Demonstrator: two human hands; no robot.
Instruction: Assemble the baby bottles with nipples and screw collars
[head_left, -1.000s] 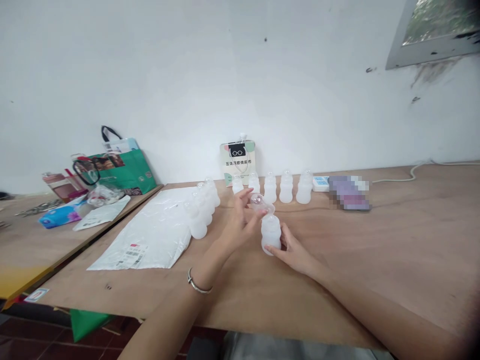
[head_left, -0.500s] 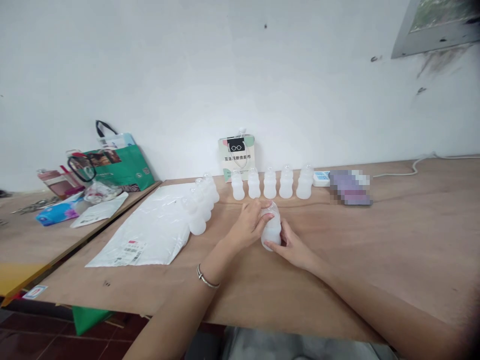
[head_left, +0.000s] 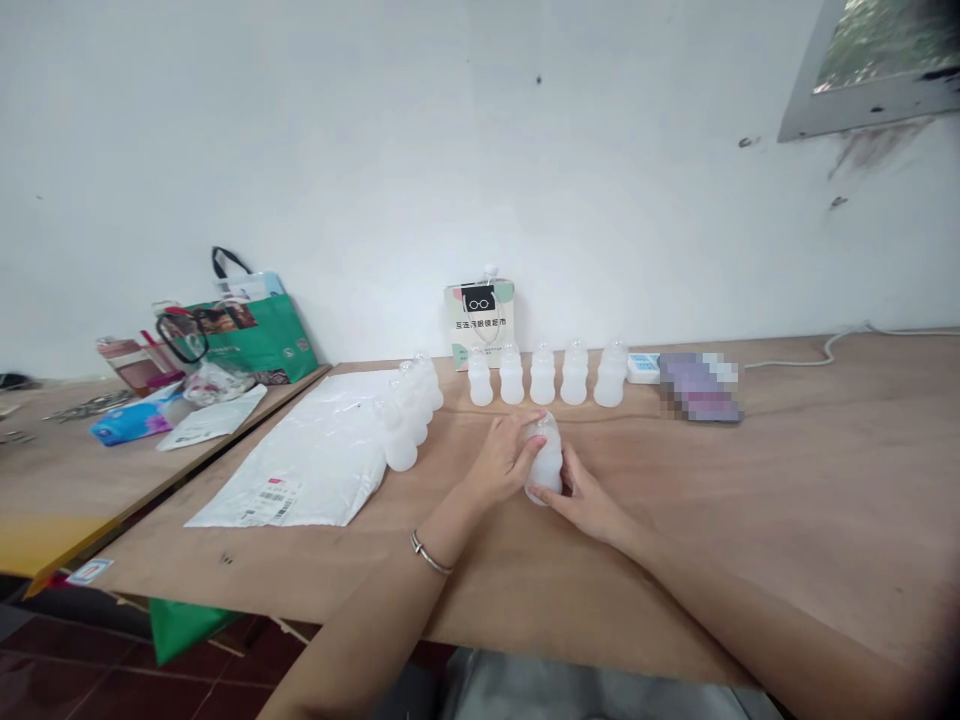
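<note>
A frosted white plastic bottle (head_left: 546,464) with a rounded, waisted body is between my hands, just above or on the wooden table (head_left: 675,600). My left hand (head_left: 504,455) grips its upper part, the thumb and fingers closed about the top. Lower down, my right hand (head_left: 589,492) holds the base, thumb in front and fingers around the right side. Behind my hands several like bottles (head_left: 543,375) stand upright in a row. More of them (head_left: 401,440) form a second line to the left, overlapping one another.
A white mailing bag (head_left: 300,450) lies flat left of the bottles. At the back stand a paper bag (head_left: 481,325) and a white box (head_left: 643,368), beside a blurred purple item (head_left: 699,388). A green bag (head_left: 255,335) and a blue tissue pack (head_left: 136,418) are on the left table.
My view has shifted slightly, so everything sits a little further right and lower. Both hands keep the same hold on the bottle; my left fingers have moved only a little at its top.
</note>
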